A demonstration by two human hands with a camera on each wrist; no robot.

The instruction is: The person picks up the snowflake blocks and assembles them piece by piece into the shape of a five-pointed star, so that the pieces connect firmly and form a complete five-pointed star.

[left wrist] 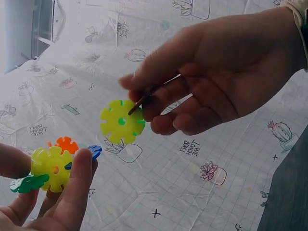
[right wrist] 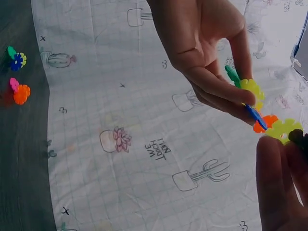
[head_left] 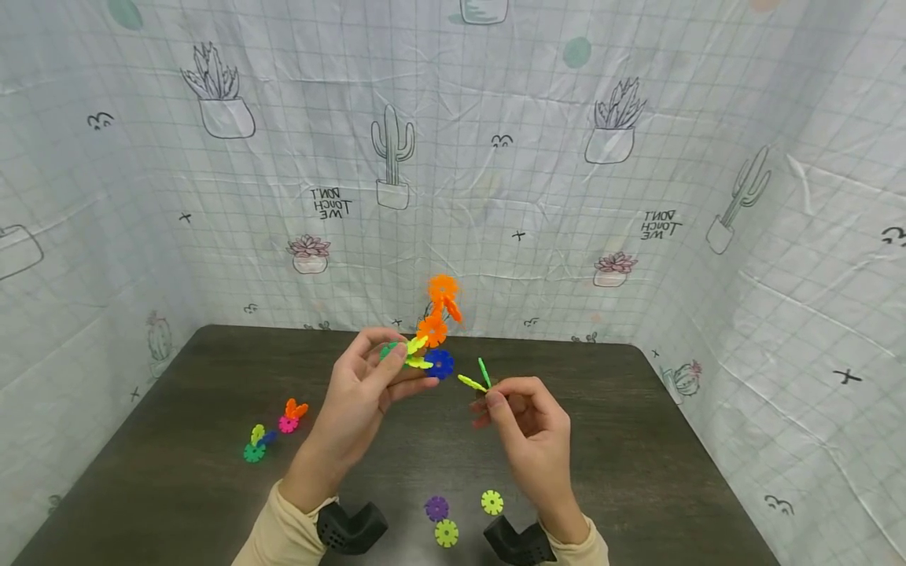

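Observation:
My left hand (head_left: 357, 393) pinches a joined cluster of notched plastic discs between thumb and fingers. In it are a green disc (right wrist: 233, 76), yellow discs (left wrist: 54, 166) and a blue disc (head_left: 440, 364); several orange discs (head_left: 433, 330) rise above them. To the right, my right hand (head_left: 538, 436) pinches a smaller joined piece with its thumb and fingertips. This piece has a yellow disc (left wrist: 115, 129) and a thin green disc (head_left: 484, 373), both pointing up and left; its gripped part is mostly hidden. A short gap separates the two pieces in the head view.
On the dark table (head_left: 623, 440), at left, lie a green, yellow and blue cluster (head_left: 255, 451) and a pink and orange cluster (head_left: 289, 424). Nearer the front are a purple disc (head_left: 436, 508) touching a yellow-green disc (head_left: 447, 534), and another yellow-green disc (head_left: 491, 502). Printed cloth (head_left: 453, 196) surrounds the table.

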